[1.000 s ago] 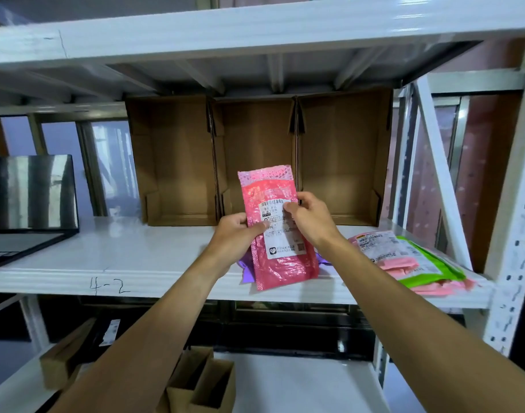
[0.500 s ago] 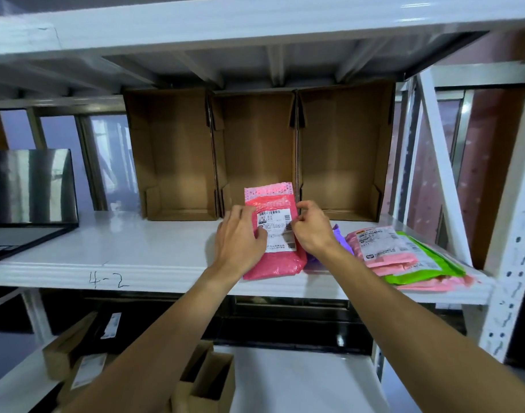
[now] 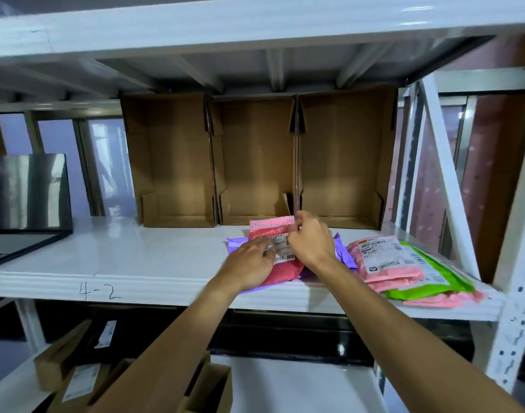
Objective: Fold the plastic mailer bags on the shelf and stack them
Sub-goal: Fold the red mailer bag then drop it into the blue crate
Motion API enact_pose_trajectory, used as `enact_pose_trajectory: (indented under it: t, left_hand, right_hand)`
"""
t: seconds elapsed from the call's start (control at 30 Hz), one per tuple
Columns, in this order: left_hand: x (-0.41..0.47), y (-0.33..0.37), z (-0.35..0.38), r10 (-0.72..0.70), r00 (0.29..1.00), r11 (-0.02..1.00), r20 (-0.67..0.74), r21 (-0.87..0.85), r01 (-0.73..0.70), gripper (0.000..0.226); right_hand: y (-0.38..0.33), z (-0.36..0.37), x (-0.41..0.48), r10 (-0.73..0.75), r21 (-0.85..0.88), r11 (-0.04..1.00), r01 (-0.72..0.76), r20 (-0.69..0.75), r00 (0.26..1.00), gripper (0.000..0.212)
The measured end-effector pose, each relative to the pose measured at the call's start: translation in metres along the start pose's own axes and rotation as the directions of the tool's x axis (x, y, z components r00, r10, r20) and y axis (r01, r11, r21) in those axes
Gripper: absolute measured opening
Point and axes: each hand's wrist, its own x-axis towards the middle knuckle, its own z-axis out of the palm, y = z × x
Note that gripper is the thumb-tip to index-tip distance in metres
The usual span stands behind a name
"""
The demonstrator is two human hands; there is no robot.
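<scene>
Head view, one frame.

The red mailer bag (image 3: 285, 271) lies flat on the white shelf (image 3: 136, 257), towards its near edge and a little right of centre. It sits on top of a purple mailer bag (image 3: 236, 244), whose edges show on both sides of it. Its white label faces up.

My left hand (image 3: 249, 263) rests on the left half of the red bag. The fingers are straight and laid flat across the label, pressing, not gripping.

My right hand (image 3: 310, 242) is at the bag's far right corner. Thumb and fingertips pinch the paler pink flap (image 3: 270, 223) there. I cannot tell whether the flap is lifted clear of the shelf.

Just right of the purple bag is a stack of mailers (image 3: 386, 260): a labelled pink one on top, a green one under it, more pink at the bottom.

Along the far side stand three open cardboard boxes (image 3: 255, 162), side by side, openings towards me. The mark "4-2" (image 3: 100, 292) is handwritten on the shelf's front lip, left of my hands. A dark screen (image 3: 26, 192) stands at the far left.
</scene>
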Motion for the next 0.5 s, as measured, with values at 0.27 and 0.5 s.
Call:
enact_pose_trajectory:
  t: [0.27, 0.5]
  left_hand:
    - [0.006, -0.005, 0.002, -0.02, 0.997, 0.999, 0.071, 0.027, 0.018, 0.053]
    - [0.009, -0.002, 0.002, -0.084, 0.987, 0.994, 0.14, 0.086, 0.073, 0.054]
  right_hand:
    - [-0.017, 0.011, -0.014, -0.128, -0.296, 0.928, 0.227, 0.319, 0.939, 0.037]
    - [0.013, 0.026, -0.01, -0.119, -0.293, 0.901, 0.319, 0.541, 0.832, 0.061]
